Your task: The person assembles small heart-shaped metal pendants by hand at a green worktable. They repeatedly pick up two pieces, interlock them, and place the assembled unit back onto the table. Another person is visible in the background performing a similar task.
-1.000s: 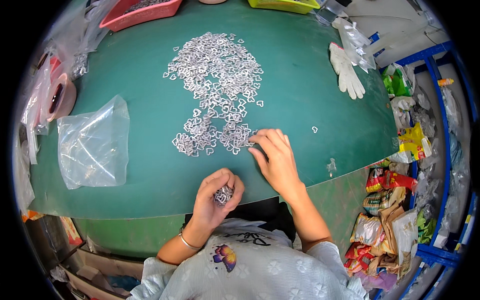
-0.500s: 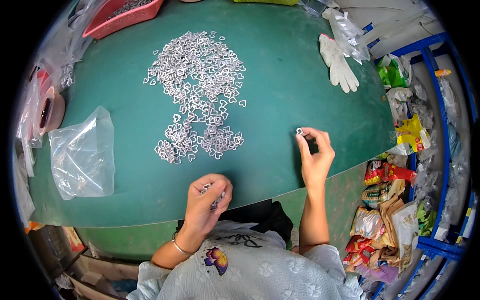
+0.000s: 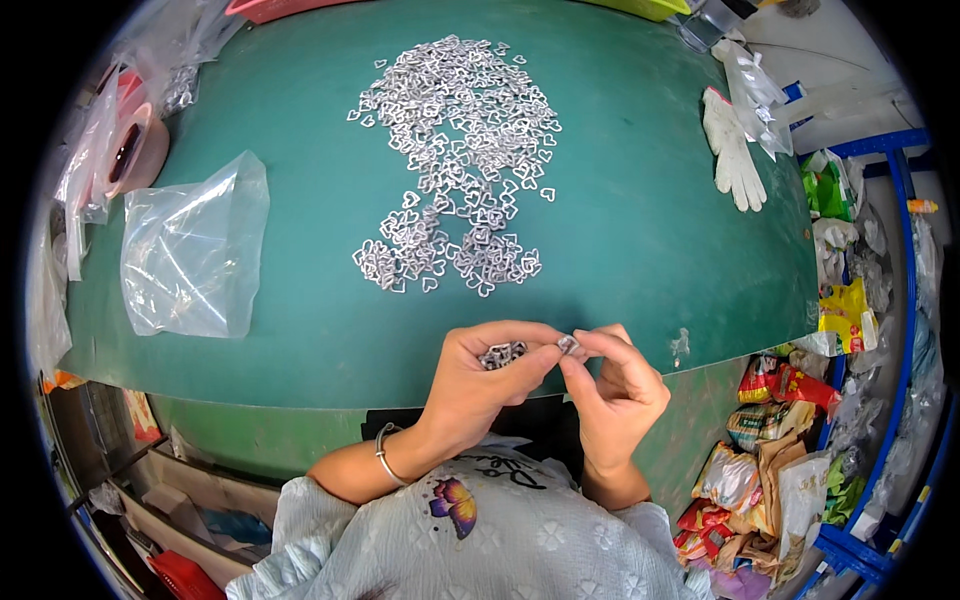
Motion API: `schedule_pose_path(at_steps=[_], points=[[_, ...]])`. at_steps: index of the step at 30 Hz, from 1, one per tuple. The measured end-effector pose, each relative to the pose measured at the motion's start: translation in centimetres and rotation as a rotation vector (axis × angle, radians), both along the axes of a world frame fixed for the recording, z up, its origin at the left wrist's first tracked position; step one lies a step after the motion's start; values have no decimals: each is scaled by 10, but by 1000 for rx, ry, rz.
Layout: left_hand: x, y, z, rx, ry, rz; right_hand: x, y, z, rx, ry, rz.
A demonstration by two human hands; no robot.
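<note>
My left hand (image 3: 485,375) is curled around several small silver heart-shaped rings (image 3: 502,354), which show between its palm and fingers. At its thumb and fingertip it meets my right hand (image 3: 615,380), whose thumb and forefinger pinch a silver heart-shaped ring (image 3: 568,345). Both hands are just above the table's near edge. Whether the left fingertips also grip that pinched ring I cannot tell. Farther off lies a large spread pile of the same open heart rings (image 3: 465,110), with two smaller heaps (image 3: 497,258) at its near end.
The green table (image 3: 330,350) carries a clear plastic bag (image 3: 195,255) at left, beside a pink bowl (image 3: 145,150). A white glove (image 3: 735,155) and plastic wrap (image 3: 755,90) lie at far right. Blue shelving (image 3: 900,190) with colourful packages (image 3: 780,385) stands beyond the right edge.
My right hand has come left and nearer, bringing its pinched ring to my left hand. The left hand has moved right and turned. The whole view has shifted.
</note>
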State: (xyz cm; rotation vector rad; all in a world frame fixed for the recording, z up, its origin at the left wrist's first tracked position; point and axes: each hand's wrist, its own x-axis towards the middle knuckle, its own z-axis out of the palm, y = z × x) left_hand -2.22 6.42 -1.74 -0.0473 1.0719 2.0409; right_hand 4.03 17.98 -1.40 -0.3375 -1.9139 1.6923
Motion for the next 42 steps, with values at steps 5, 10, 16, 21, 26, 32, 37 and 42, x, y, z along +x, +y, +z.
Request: schedule_pose_path(at_steps=[5,10,16,21,26,32,37,42], points=[[1,-8,-2,154,-116,-14,4,-6,5,-95,-9,42],[1,-13,1,218,-166,-56,9,-6,5,-117,3,94],[1,-17,3,228,-169,-85,12,-6,7,-181,4,120],[3,-19,4,204,-113,-76,15,-9,8,-274,-23,121],[6,-21,7,88,-16,-64,12,-6,8,383,128,1],[8,-25,12,146,-4,-58,11,-5,14,810,213,-41],[6,-28,14,159,-22,-94,12,-5,17,871,229,-24],[5,-30,14,223,-47,-110,11,-7,15,812,258,-34]])
